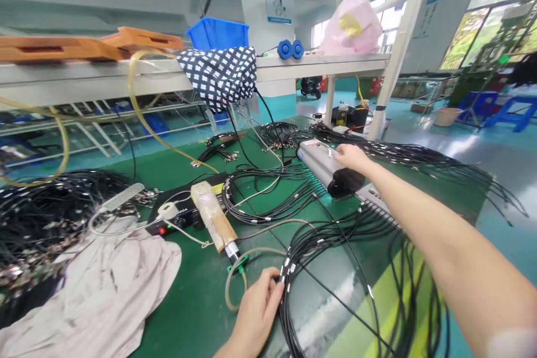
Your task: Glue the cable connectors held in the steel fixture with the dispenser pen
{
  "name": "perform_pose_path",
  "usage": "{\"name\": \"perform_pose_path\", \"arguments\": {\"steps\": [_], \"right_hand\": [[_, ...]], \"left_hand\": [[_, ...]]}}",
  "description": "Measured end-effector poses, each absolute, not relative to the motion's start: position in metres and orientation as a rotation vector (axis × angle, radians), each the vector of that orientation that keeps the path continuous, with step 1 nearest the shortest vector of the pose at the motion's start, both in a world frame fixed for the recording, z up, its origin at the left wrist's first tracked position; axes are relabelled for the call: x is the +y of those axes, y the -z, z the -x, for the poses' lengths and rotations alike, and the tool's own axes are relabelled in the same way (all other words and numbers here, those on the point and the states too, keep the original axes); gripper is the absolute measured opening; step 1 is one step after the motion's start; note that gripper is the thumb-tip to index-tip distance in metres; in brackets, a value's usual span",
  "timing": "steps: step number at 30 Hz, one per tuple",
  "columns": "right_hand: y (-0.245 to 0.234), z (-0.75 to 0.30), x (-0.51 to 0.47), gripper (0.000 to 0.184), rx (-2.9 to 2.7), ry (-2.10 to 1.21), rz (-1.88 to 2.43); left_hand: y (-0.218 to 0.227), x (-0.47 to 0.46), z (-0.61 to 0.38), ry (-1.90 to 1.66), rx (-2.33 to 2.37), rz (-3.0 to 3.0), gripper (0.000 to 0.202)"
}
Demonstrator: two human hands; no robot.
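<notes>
My left hand (255, 310) is at the near edge of the green table (197, 296), fingers closed on a bundle of thin black cables (335, 251) near their silver-tipped ends. My right hand (351, 158) reaches far across the table and rests on top of a grey box-shaped machine (325, 170), fingers curled over its lid. A tape-wrapped hand tool (212, 215) with a metal tip and a pale hose lies just beyond my left hand.
A black control box (184, 210) with a red light sits by the tool. A pale cloth (96, 285) covers the near left. Heaps of black cables (46, 207) lie left and at the far right. A shelf (126, 75) carries a blue bin and dotted cloth.
</notes>
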State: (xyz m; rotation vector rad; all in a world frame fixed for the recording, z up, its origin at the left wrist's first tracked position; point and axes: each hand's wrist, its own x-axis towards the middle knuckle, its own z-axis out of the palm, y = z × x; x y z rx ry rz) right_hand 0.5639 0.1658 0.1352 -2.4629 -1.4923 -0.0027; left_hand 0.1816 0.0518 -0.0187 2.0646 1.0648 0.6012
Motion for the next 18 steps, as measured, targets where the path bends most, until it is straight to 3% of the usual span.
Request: {"name": "perform_pose_path", "arguments": {"steps": [8, 18], "right_hand": [[-0.113, -0.564, 0.255, 0.034, -1.04, -0.03, 2.577], [-0.161, -0.62, 0.184, 0.032, -1.078, 0.084, 2.425]], "left_hand": [[0.037, 0.056, -0.187, -0.683, 1.081, -2.026, 0.03], [0.025, 0.06, -0.183, -0.644, 1.019, -2.029, 0.023]]}}
